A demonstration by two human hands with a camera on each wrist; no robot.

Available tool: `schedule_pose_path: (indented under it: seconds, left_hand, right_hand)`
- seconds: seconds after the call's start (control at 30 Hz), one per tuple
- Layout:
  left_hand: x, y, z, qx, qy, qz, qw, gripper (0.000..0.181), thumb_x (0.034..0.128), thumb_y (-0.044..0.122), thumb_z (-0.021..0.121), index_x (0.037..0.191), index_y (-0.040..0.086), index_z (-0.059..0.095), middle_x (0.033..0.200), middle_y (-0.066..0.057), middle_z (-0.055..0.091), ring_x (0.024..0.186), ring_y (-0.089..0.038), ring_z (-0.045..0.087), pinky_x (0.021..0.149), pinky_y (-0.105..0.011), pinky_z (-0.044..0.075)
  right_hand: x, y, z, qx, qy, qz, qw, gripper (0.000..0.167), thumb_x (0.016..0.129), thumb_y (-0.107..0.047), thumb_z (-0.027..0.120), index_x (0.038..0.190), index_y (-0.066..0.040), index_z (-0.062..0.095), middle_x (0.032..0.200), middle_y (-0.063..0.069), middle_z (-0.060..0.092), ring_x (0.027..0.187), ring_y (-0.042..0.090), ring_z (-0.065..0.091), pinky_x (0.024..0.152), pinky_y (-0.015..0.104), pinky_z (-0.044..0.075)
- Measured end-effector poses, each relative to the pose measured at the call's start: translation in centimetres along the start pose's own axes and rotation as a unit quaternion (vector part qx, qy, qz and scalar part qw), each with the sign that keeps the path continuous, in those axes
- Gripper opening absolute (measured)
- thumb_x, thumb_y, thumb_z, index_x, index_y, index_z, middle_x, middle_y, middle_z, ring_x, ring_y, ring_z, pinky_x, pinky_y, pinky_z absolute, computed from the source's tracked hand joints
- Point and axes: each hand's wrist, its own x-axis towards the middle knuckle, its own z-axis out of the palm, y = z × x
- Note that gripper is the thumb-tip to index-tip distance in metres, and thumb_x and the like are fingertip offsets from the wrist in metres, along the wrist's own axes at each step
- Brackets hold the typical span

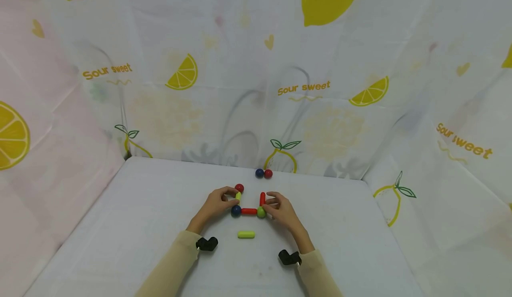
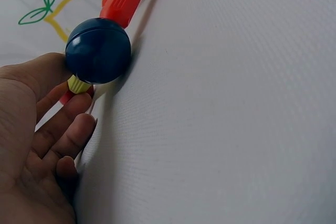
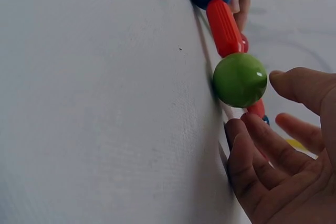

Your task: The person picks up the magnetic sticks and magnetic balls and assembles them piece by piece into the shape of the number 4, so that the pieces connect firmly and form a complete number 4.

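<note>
A U shape of joined pieces lies on the table: yellow-green rod [image 1: 238,196], blue ball [image 1: 236,210], red rod [image 1: 249,211], green ball [image 1: 261,212] and an upright-pointing second red rod [image 1: 262,198]. A red ball [image 1: 239,188] meets the yellow-green rod's far end. My left hand [image 1: 218,203] holds the yellow-green rod between thumb and fingers, thumb beside the blue ball [image 2: 98,51]. Around the second red rod, my right hand [image 1: 282,210] is spread; in the right wrist view its thumb stands a little off the green ball [image 3: 240,80], fingers relaxed near the rod.
A loose yellow-green rod [image 1: 246,234] lies nearer than the U shape. At the table's far edge another blue ball [image 1: 259,173] and another red ball [image 1: 268,174] sit side by side. Lemon-printed cloth hangs behind and beside the white table [image 1: 332,226].
</note>
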Motion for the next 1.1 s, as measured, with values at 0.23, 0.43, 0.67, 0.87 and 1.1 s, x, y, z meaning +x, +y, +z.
schedule_pose_path:
  seconds: [0.23, 0.43, 0.67, 0.87, 1.1]
  left_hand:
    - [-0.1, 0.1, 0.0, -0.001, -0.002, 0.0, 1.0, 0.031, 0.0906, 0.024, 0.08, 0.118, 0.012, 0.073, 0.108, -0.004, 0.073, 0.078, -0.014, 0.052, 0.069, -0.026, 0.042]
    - [-0.2, 0.4, -0.1, -0.002, -0.003, -0.001, 1.0, 0.032, 0.0905, 0.025, 0.08, 0.119, 0.012, 0.072, 0.108, -0.004, 0.073, 0.078, -0.014, 0.052, 0.069, -0.026, 0.042]
    - [-0.3, 0.5, -0.2, -0.002, 0.0, 0.004, 1.0, 0.031, 0.0901, 0.023, 0.08, 0.118, 0.011, 0.072, 0.108, -0.005, 0.072, 0.077, -0.014, 0.052, 0.068, -0.025, 0.042]
    - [-0.3, 0.5, -0.2, 0.0, -0.001, 0.006, 1.0, 0.031, 0.0903, 0.023, 0.08, 0.118, 0.011, 0.073, 0.108, -0.005, 0.073, 0.077, -0.014, 0.052, 0.068, -0.025, 0.042]
    - [-0.2, 0.3, -0.1, -0.004, 0.001, 0.005, 1.0, 0.031, 0.0901, 0.021, 0.08, 0.118, 0.011, 0.073, 0.108, -0.005, 0.073, 0.075, -0.013, 0.052, 0.068, -0.024, 0.042]
  right_hand:
    - [-0.9, 0.1, -0.5, -0.007, -0.003, -0.002, 1.0, 0.048, 0.096, -0.019, 0.071, 0.138, -0.001, 0.057, 0.118, 0.019, 0.07, 0.099, 0.029, 0.072, 0.064, 0.029, 0.057]
    - [-1.6, -0.2, -0.9, -0.025, 0.002, -0.01, 0.9996, 0.048, 0.096, -0.02, 0.071, 0.139, -0.003, 0.057, 0.119, 0.017, 0.07, 0.102, 0.031, 0.07, 0.069, 0.033, 0.059]
    - [-2.3, -0.2, -0.8, -0.049, 0.001, -0.023, 0.9985, 0.046, 0.095, -0.019, 0.072, 0.137, -0.005, 0.06, 0.116, 0.013, 0.071, 0.1, 0.026, 0.068, 0.082, 0.04, 0.058]
    - [-2.3, 0.3, -0.1, -0.048, -0.003, -0.031, 0.9983, 0.041, 0.096, -0.02, 0.073, 0.132, -0.004, 0.062, 0.113, 0.015, 0.073, 0.097, 0.026, 0.07, 0.08, 0.034, 0.058]
    - [-2.1, 0.2, 0.4, -0.062, 0.003, -0.043, 0.9971, 0.032, 0.096, -0.017, 0.071, 0.124, -0.003, 0.067, 0.11, 0.015, 0.073, 0.094, 0.025, 0.069, 0.076, 0.029, 0.056]
